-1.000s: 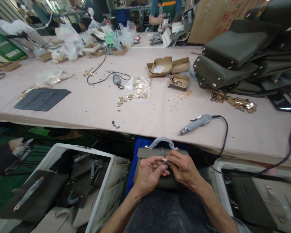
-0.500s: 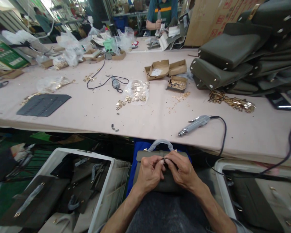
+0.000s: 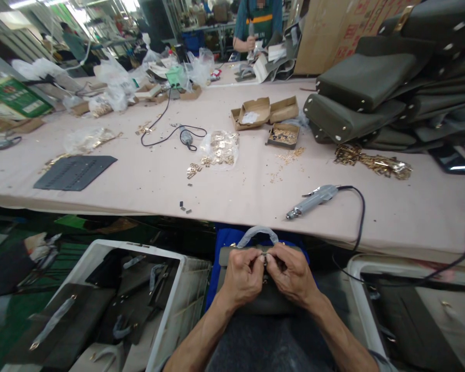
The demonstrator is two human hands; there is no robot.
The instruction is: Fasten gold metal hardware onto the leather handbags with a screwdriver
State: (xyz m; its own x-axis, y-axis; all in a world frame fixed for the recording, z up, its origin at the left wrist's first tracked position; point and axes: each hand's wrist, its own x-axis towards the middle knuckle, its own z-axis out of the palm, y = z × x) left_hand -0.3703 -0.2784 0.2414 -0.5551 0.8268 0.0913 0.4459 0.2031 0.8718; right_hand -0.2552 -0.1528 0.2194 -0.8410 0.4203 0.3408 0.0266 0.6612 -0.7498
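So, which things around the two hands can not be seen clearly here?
Head view:
- Small metal part between the fingertips: too small to identify.
- Front of the olive handbag: covered by the left hand and right hand.
- Right bin: cut off by the frame edge.

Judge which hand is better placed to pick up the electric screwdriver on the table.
Right, probably. The screwdriver lies on the table up and to the right of the right hand. The left hand would have to cross over. Both hands pinch the bag's clasp.
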